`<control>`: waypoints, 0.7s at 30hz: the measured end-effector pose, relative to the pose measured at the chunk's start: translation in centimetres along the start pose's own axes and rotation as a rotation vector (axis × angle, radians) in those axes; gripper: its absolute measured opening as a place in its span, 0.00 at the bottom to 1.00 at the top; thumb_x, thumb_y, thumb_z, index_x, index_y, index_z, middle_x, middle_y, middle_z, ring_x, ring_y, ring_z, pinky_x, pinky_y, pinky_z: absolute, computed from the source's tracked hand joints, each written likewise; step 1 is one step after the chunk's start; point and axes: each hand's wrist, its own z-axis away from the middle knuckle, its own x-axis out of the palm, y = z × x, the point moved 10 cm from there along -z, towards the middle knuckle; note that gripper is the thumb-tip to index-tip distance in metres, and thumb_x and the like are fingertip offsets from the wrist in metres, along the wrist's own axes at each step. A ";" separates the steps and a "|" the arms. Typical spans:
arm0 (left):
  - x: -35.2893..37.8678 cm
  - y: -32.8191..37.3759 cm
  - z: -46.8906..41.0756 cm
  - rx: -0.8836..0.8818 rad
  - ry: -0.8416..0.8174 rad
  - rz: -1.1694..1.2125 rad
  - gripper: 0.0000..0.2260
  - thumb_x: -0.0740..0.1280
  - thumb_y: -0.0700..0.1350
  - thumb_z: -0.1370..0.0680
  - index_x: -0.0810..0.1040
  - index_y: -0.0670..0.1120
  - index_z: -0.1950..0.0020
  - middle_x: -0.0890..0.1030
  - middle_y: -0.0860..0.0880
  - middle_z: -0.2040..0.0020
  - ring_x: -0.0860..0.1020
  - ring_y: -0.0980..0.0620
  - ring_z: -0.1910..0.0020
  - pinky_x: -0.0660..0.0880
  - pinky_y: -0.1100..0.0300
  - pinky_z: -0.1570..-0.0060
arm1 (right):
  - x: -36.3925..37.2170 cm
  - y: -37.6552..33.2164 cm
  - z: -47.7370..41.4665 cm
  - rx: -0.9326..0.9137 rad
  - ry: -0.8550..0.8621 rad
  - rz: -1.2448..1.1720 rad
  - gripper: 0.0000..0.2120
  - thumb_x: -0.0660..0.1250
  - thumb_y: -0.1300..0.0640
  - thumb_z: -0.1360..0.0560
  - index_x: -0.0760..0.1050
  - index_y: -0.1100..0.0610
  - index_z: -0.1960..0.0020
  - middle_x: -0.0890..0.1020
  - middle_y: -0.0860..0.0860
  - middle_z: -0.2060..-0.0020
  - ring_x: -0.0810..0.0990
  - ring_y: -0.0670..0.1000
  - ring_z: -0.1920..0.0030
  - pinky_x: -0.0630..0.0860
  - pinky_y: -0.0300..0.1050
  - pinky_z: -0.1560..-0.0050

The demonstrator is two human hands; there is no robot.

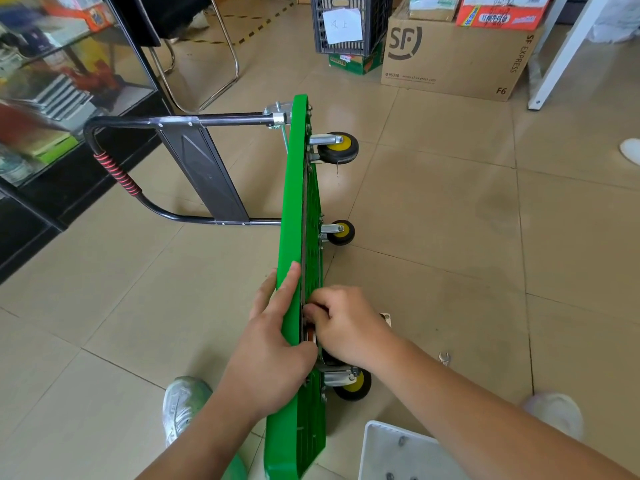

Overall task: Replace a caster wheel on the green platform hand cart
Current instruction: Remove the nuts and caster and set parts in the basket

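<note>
On tiled floor (450,220): green cart (298,202), wrench (444,358), cardboard box (450,53).

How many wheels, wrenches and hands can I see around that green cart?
Wheels on the cart: 3 (far, middle, near)
Wrench: 1
Hands: 2 (left hand, right hand)
Total: 6
</note>
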 end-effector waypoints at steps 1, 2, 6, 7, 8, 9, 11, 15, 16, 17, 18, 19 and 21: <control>0.0 0.0 0.0 0.000 -0.002 0.003 0.45 0.67 0.39 0.31 0.55 0.75 0.24 0.53 0.70 0.23 0.73 0.57 0.30 0.79 0.52 0.41 | 0.0 0.0 0.0 -0.004 0.000 0.007 0.10 0.64 0.56 0.19 0.81 0.59 0.54 0.79 0.51 0.60 0.77 0.51 0.58 0.73 0.42 0.58; 0.0 0.1 0.0 0.001 -0.003 0.002 0.45 0.66 0.41 0.32 0.55 0.75 0.24 0.53 0.70 0.23 0.72 0.57 0.30 0.79 0.52 0.41 | -0.2 -0.1 0.1 -0.006 0.003 0.004 0.10 0.65 0.55 0.19 0.81 0.58 0.53 0.79 0.50 0.60 0.77 0.50 0.59 0.73 0.41 0.58; 0.0 0.2 0.0 0.016 -0.001 -0.008 0.45 0.66 0.42 0.34 0.54 0.73 0.23 0.53 0.70 0.23 0.70 0.60 0.28 0.78 0.54 0.38 | -0.8 0.1 0.3 -0.019 0.006 -0.076 0.02 0.70 0.59 0.23 0.78 0.53 0.52 0.79 0.46 0.59 0.76 0.43 0.60 0.72 0.31 0.62; 0.0 0.2 0.0 0.015 -0.003 -0.008 0.45 0.66 0.41 0.33 0.54 0.73 0.23 0.53 0.69 0.23 0.69 0.61 0.28 0.78 0.54 0.38 | -0.7 0.0 0.3 -0.027 0.006 -0.073 0.03 0.70 0.60 0.24 0.78 0.54 0.52 0.79 0.47 0.59 0.76 0.43 0.60 0.72 0.31 0.62; 0.0 0.2 0.0 0.014 -0.004 -0.009 0.45 0.66 0.40 0.32 0.54 0.74 0.23 0.53 0.69 0.23 0.70 0.60 0.29 0.78 0.54 0.39 | -0.7 0.0 0.2 -0.026 0.015 -0.060 0.03 0.70 0.61 0.24 0.78 0.55 0.53 0.79 0.48 0.59 0.76 0.44 0.60 0.72 0.33 0.61; 0.0 0.2 0.0 0.015 -0.004 -0.009 0.45 0.66 0.41 0.33 0.54 0.74 0.24 0.53 0.70 0.23 0.70 0.60 0.29 0.78 0.54 0.39 | -0.7 -0.1 0.2 -0.021 0.029 -0.048 0.02 0.70 0.61 0.24 0.78 0.55 0.53 0.79 0.49 0.59 0.76 0.46 0.60 0.74 0.37 0.60; -0.1 0.2 0.0 0.014 -0.004 -0.011 0.45 0.65 0.42 0.34 0.54 0.74 0.24 0.53 0.70 0.23 0.70 0.60 0.28 0.77 0.53 0.38 | -0.6 -0.1 0.2 -0.006 0.054 -0.013 0.01 0.70 0.60 0.24 0.78 0.55 0.54 0.78 0.51 0.57 0.76 0.50 0.58 0.76 0.45 0.58; 0.0 0.2 0.0 0.010 -0.004 -0.016 0.46 0.66 0.37 0.31 0.54 0.73 0.23 0.53 0.68 0.22 0.70 0.59 0.29 0.78 0.56 0.40 | -0.4 -0.4 0.4 0.004 0.043 0.039 0.02 0.67 0.60 0.22 0.77 0.57 0.53 0.75 0.52 0.55 0.75 0.53 0.56 0.76 0.47 0.57; 0.0 0.2 0.0 0.009 0.000 -0.022 0.47 0.67 0.36 0.31 0.54 0.73 0.23 0.53 0.67 0.22 0.71 0.60 0.29 0.79 0.60 0.42 | -0.3 -0.6 0.4 0.005 0.034 0.047 0.02 0.66 0.61 0.22 0.77 0.60 0.53 0.75 0.52 0.56 0.75 0.53 0.56 0.75 0.47 0.58; 0.0 0.2 0.0 0.004 0.004 -0.028 0.47 0.67 0.35 0.31 0.54 0.73 0.23 0.53 0.67 0.22 0.71 0.61 0.30 0.79 0.64 0.46 | -0.3 -0.8 0.3 0.007 0.032 0.050 0.03 0.66 0.62 0.22 0.77 0.61 0.54 0.74 0.52 0.57 0.75 0.53 0.57 0.75 0.46 0.59; -0.1 0.2 0.0 -0.002 0.006 -0.030 0.47 0.67 0.35 0.30 0.54 0.72 0.23 0.52 0.67 0.22 0.72 0.62 0.32 0.78 0.67 0.49 | -0.4 -1.0 0.3 0.009 0.028 0.047 0.03 0.66 0.63 0.22 0.76 0.62 0.54 0.73 0.51 0.60 0.75 0.53 0.58 0.75 0.46 0.61; -0.1 0.2 0.0 -0.007 0.006 -0.029 0.47 0.67 0.34 0.30 0.54 0.72 0.23 0.52 0.67 0.22 0.72 0.62 0.33 0.78 0.68 0.52 | -0.4 -1.1 0.3 0.014 0.025 0.044 0.03 0.66 0.64 0.23 0.76 0.62 0.56 0.72 0.49 0.62 0.75 0.53 0.59 0.73 0.42 0.64; -0.1 0.2 0.0 -0.012 0.006 -0.034 0.47 0.67 0.35 0.30 0.54 0.73 0.23 0.52 0.68 0.22 0.75 0.60 0.34 0.79 0.66 0.54 | -0.3 -0.9 0.2 0.042 0.004 0.037 0.05 0.65 0.64 0.22 0.75 0.62 0.58 0.71 0.47 0.64 0.73 0.52 0.62 0.67 0.34 0.70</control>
